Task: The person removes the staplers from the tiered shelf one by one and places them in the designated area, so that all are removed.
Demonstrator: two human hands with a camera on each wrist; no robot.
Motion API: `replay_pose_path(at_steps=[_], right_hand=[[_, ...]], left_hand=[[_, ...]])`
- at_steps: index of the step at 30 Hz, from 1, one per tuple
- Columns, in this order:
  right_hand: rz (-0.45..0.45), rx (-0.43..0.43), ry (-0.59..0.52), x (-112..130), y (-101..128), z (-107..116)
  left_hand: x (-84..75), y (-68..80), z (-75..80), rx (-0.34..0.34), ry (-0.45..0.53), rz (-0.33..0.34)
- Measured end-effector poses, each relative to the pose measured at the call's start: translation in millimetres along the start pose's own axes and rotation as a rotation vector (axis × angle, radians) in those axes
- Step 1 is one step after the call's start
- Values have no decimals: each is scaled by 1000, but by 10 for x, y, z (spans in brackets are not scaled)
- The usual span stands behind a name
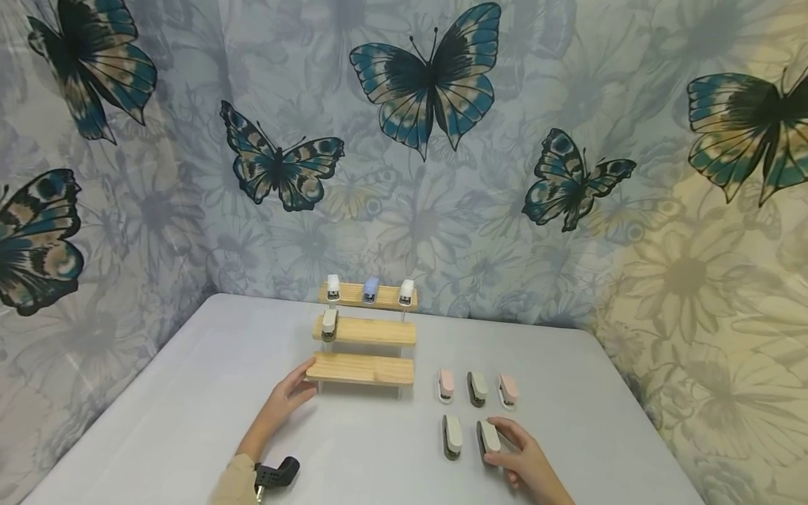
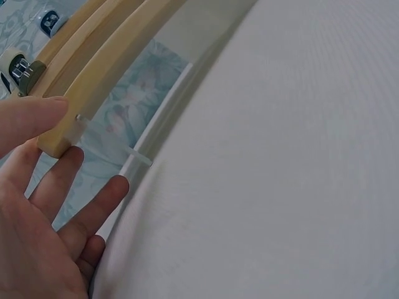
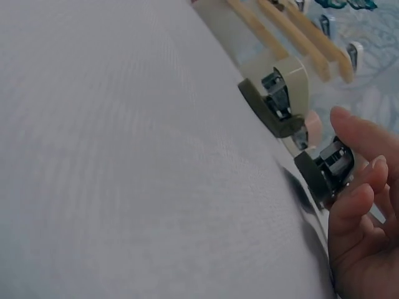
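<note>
Left hand: the left hand [image 1: 287, 398] lies with fingers straight and spread against the left end of the bottom shelf [image 1: 362, 369] of the wooden stand [image 1: 366, 330], clasping nothing; the left wrist view shows the thumb [image 2: 31, 118] laid on the shelf's end.
Stand: three steps; one stapler [image 1: 329, 324] on the middle step, three on the top.
Loose staplers: three in a row on the table [image 1: 189, 421] right of the stand, two nearer the person.
Right hand: the right hand [image 1: 527, 459] has its fingers curled round the near right stapler [image 1: 488, 440], which sits on the table in the grip.
Hidden: the palm is cut off by the head view's lower edge.
View difference: the right wrist view shows the held stapler's open metal mouth [image 3: 336, 163] and the neighbouring stapler [image 3: 277, 93] just beside it.
</note>
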State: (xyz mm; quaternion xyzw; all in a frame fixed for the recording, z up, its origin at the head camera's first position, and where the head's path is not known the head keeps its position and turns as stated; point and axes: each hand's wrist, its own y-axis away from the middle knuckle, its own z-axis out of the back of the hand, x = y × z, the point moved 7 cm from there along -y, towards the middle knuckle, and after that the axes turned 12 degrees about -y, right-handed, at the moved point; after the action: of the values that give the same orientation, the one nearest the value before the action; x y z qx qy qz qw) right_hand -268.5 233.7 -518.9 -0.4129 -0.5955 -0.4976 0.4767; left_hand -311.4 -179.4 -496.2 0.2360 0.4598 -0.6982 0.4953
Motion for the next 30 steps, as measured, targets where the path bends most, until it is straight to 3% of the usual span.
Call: replay_pose_path(at_steps=[10, 17, 23, 30], right_hand=[[11, -28, 18, 70, -29, 29], [4, -46, 21, 57, -72, 65], [-32, -36, 12, -32, -92, 51], [-3, 86, 37, 25, 7, 39]], left_hand=[[7, -73, 20, 3, 19, 54], [-29, -119, 21, 16, 0, -6], [35, -72, 23, 41, 15, 43], [83, -8, -35, 48, 40, 78]])
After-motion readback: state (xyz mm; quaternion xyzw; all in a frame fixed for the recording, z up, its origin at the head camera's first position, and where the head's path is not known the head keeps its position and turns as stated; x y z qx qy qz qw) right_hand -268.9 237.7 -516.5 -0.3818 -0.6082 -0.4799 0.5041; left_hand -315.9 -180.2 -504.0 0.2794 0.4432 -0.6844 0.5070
